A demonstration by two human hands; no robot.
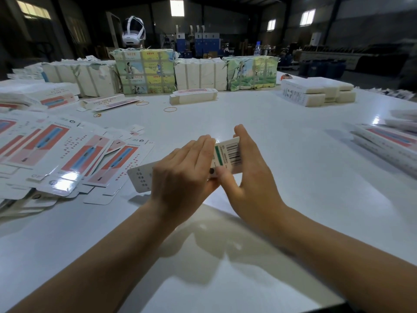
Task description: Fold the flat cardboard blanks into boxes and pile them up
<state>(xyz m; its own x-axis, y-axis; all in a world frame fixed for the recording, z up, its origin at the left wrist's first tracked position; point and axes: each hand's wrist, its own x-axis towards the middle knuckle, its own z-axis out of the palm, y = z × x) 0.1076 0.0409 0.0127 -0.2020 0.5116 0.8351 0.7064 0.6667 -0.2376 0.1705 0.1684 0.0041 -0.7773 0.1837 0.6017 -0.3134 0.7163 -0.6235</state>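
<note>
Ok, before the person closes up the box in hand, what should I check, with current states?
1. Both hands on the box: ok, left hand and right hand hold it above the table.
2. Barcode panel faces the camera: ok.
3. End flaps tucked: cannot tell, hands cover them.
4. Flat blanks within reach at left: ok.
5. Finished boxes lie at right: ok.

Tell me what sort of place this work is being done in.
Probably a warehouse or packing workshop. Strapped paper-wrapped bundles line the far edge of a large white worktable, printed flat cardboard blanks lie fanned out at the left, and a dim hall with high windows stretches behind.
</note>
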